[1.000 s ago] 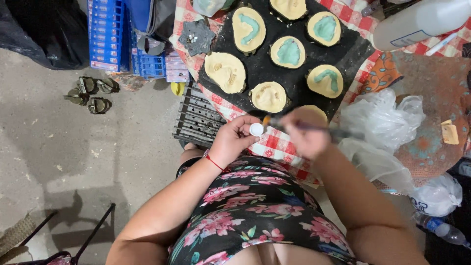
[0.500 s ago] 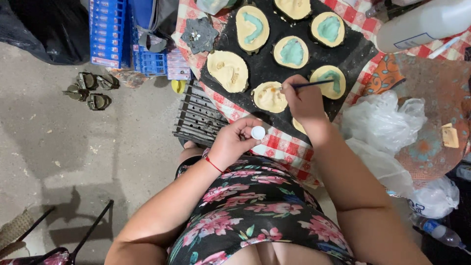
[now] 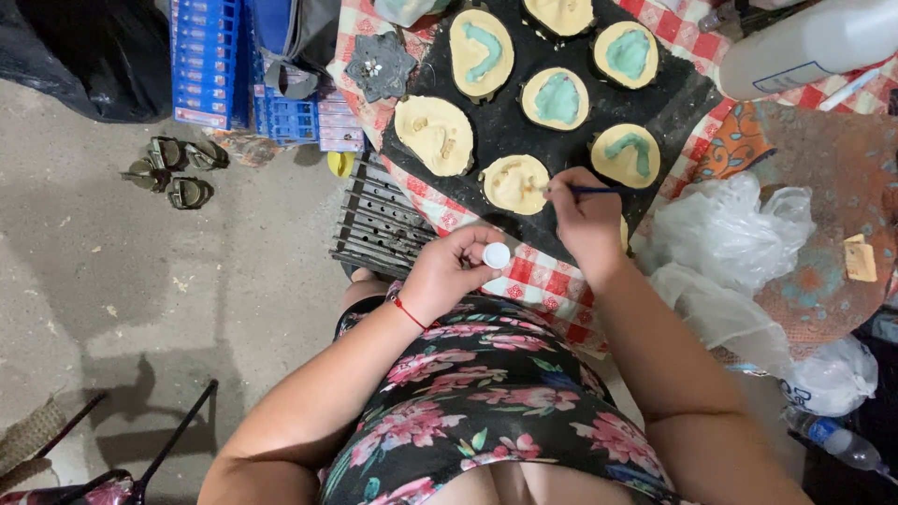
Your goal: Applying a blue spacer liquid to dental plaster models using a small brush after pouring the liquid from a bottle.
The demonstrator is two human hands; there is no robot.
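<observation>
Right hand point(image 3: 585, 213) moved nearer, pinching brush point(image 3: 591, 191), seemingly touching mould point(image 3: 514, 183).

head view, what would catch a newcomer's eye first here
The black tray at top centre, set with round cream moulds, several filled with turquoise. At its near edge the right hand puts a thin brush to a plain cream mould, while the left hand holds a small white pot just below.
</observation>
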